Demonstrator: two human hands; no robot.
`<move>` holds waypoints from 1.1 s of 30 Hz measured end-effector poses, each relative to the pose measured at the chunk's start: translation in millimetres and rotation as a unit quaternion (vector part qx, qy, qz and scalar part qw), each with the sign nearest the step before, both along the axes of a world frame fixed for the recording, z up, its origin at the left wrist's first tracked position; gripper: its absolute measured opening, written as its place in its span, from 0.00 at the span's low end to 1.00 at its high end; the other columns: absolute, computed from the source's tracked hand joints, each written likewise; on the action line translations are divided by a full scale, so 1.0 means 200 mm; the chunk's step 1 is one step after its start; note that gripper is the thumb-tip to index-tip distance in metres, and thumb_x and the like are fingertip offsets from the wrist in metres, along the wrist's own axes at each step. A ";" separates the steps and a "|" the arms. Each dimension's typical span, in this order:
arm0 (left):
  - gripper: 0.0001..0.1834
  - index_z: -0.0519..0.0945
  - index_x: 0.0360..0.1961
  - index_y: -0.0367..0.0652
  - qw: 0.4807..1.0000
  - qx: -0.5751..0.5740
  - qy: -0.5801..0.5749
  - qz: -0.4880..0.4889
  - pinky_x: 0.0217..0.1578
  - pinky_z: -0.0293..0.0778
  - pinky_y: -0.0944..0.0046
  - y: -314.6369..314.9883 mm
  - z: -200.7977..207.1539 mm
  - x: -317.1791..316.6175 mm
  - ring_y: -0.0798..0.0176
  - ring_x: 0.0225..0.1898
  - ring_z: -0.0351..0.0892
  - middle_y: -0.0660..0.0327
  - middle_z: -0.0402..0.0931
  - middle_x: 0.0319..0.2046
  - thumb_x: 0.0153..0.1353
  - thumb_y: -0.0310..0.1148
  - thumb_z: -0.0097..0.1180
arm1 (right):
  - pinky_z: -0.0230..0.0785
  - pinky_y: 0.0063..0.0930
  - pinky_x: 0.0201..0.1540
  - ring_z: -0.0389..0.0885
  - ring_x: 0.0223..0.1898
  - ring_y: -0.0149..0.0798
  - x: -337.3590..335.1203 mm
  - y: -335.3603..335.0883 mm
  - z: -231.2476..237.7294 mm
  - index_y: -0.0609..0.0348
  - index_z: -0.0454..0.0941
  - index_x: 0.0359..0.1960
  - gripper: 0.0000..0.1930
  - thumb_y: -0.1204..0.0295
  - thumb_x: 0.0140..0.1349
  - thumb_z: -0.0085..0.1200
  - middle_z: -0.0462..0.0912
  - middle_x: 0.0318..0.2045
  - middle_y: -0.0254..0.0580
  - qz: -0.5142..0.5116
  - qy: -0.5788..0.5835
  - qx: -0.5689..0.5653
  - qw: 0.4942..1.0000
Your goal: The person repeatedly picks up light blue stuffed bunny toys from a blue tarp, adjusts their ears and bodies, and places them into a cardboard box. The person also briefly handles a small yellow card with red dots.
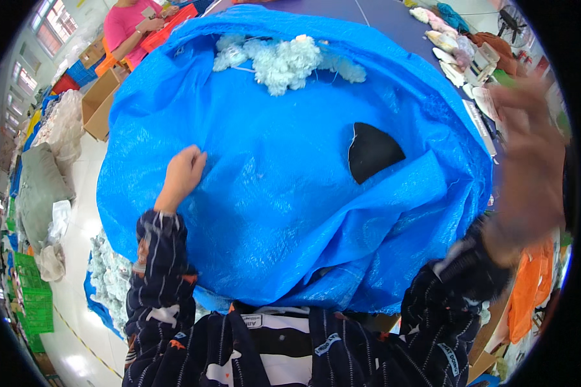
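A large blue plastic sheet covers the table in front of me, creased toward the lower right. On its left part, my left hand has its fingers curled closed; anything inside them is hidden. My right hand is raised at the right, past the sheet's edge and smeared by motion, so its fingers cannot be made out. A black fan-shaped piece of cloth lies flat on the sheet, right of the middle. Clumps of pale, fluffy stuffing sit along the sheet's far side.
At the far left a person in a pink top works beside a red crate. Plush pieces line the table's right side. A cardboard box and green crates stand at the left. Orange cloth hangs at the lower right.
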State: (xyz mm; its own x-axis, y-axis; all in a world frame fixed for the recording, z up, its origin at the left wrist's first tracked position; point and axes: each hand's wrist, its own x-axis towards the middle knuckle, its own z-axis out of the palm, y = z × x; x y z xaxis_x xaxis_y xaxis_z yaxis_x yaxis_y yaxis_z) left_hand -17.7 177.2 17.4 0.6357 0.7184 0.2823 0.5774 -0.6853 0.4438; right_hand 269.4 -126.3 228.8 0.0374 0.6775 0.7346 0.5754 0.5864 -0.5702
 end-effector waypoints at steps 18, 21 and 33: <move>0.09 0.68 0.19 0.40 0.993 -0.086 0.041 -0.074 0.22 0.63 0.57 -0.82 0.03 -0.47 0.51 0.23 0.66 0.54 0.65 0.19 0.45 0.26 0.57 | 0.57 0.37 0.54 0.65 0.53 0.55 0.68 1.07 -0.51 0.68 0.52 0.58 0.40 0.54 0.50 0.55 0.64 0.52 0.65 -0.371 -0.108 -0.029 0.922; 0.09 0.68 0.19 0.40 0.990 -0.114 0.047 -0.071 0.22 0.63 0.57 -0.87 0.01 -0.50 0.51 0.23 0.67 0.55 0.65 0.18 0.45 0.27 0.58 | 0.59 0.39 0.52 0.66 0.49 0.58 0.86 1.09 -0.66 0.68 0.52 0.58 0.40 0.55 0.50 0.55 0.67 0.48 0.66 -0.427 -0.107 -0.071 0.895; 0.10 0.72 0.18 0.43 0.998 -0.028 0.001 -0.053 0.21 0.64 0.58 -0.85 0.02 -0.52 0.55 0.20 0.69 0.59 0.68 0.16 0.40 0.32 0.63 | 0.67 0.46 0.38 0.76 0.36 0.54 0.71 0.85 -0.80 0.57 0.67 0.50 0.24 0.58 0.53 0.50 0.78 0.33 0.53 -0.388 -0.239 -0.226 0.861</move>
State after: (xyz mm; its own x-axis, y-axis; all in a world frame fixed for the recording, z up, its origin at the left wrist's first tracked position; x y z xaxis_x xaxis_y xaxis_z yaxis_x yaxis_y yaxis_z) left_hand -121.3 7.1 21.9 0.7104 0.6611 0.2416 0.5037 -0.7172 0.4815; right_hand 412.3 43.2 69.3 0.3740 0.8055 0.4596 0.9262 -0.2992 -0.2294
